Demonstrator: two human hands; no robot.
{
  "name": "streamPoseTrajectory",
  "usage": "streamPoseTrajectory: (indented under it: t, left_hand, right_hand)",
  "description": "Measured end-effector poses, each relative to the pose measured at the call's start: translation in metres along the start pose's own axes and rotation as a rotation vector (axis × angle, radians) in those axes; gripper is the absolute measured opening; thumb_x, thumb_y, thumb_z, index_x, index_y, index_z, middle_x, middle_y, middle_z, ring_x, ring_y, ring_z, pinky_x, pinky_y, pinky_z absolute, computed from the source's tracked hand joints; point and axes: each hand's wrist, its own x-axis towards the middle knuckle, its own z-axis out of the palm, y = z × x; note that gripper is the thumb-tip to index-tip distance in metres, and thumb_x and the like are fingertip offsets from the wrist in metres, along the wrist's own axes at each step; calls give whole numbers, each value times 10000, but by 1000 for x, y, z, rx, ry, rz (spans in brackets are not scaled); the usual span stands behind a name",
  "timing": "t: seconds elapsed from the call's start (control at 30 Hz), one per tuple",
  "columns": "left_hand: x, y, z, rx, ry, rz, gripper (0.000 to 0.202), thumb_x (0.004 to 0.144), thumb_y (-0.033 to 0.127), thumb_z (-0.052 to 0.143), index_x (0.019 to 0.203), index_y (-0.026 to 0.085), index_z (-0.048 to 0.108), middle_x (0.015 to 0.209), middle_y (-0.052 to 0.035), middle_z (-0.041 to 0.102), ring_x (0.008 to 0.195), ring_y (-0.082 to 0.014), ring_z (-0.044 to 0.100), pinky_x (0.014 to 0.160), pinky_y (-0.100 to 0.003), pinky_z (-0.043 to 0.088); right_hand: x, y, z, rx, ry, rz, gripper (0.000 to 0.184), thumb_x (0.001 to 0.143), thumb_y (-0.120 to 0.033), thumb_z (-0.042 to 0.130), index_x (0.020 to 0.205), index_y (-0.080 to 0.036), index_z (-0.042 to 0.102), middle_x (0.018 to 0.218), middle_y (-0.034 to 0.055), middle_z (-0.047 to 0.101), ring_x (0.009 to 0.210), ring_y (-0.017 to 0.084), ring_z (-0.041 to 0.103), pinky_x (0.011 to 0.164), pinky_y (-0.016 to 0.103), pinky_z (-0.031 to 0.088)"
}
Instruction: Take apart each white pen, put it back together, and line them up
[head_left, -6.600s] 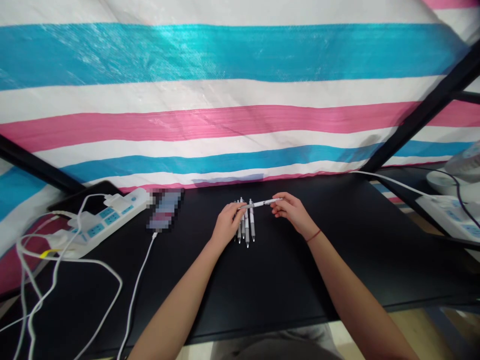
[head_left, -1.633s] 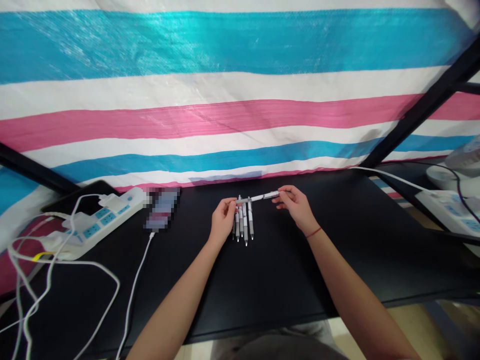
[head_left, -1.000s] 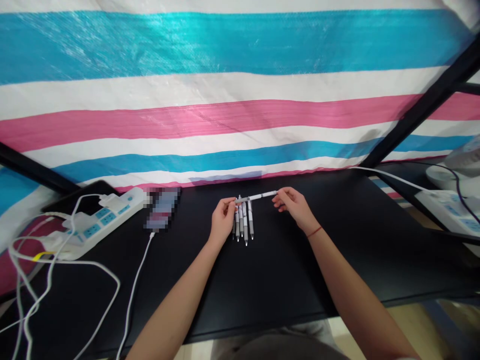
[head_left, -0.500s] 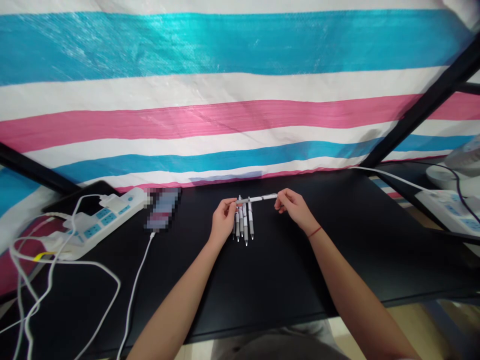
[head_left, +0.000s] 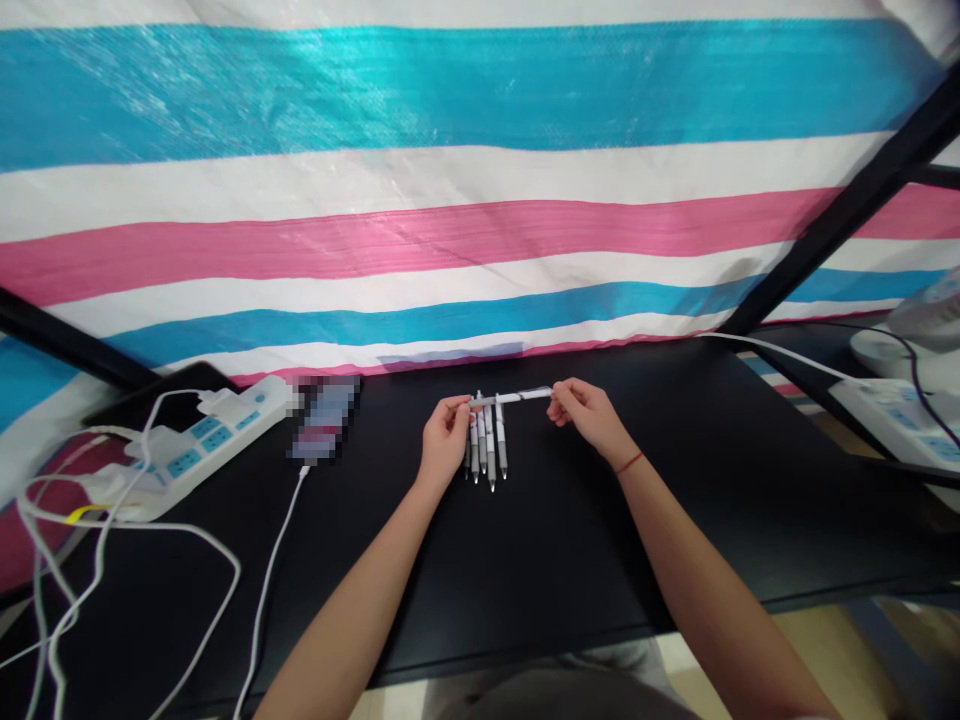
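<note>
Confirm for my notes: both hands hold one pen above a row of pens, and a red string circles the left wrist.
No: the red string circles the right wrist, in the head view; the left hand and right hand hold the pen above the row of pens.

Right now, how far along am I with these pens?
Done: about five pens lie side by side on the black desk, tips toward you. In hand: one white-and-grey pen, held across the top of that row, one end pinched by your left hand, the other by your right hand. Left: that held pen is not yet lying with the others.
</note>
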Motion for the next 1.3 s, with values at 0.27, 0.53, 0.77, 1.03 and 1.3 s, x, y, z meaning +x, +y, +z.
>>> streamPoseTrajectory:
  t: [0.27,0.53,0.77,1.03,1.3]
  left_hand:
    - [-1,0,0,-6,-6,-4,290,846,403,568,994,158,615,838,-68,705,738,-158,636,696,-285,513]
    - [0,1,1,-12,-1,-4,290,847,394,562,989,146,607,826,-68,705,735,-151,634,704,-285,510]
    - [0,1,0,-18,-18,-18,298,840,398,573,997,147,608,852,-69,708,755,-154,639,713,-285,509]
    - [2,-2,0,-56,-16,-41,296,839,399,575,989,145,610,856,-74,714,741,-146,632,717,-282,502]
    - [2,5,0,-67,9,-76,326,833,440,582,943,137,630,726,-28,669,673,-129,608,682,-255,482]
  right_hand:
    - [-2,-3,0,34,-28,-21,318,784,-498,651,832,-196,567,733,22,663,540,119,584,463,235,456]
    - [0,-2,-3,120,3,36,380,776,-495,663,993,-206,545,794,25,676,531,113,579,428,218,446]
    - [-1,-2,2,-1,7,-10,384,866,-516,529,717,-163,558,609,12,589,495,100,540,431,217,433]
    - [1,2,3,5,9,-86,313,824,-468,601,960,-188,568,832,40,651,581,119,580,437,221,443]
    - [-5,0,3,-287,-17,-218,214,918,-407,479,882,-206,545,780,11,619,612,120,572,575,248,446]
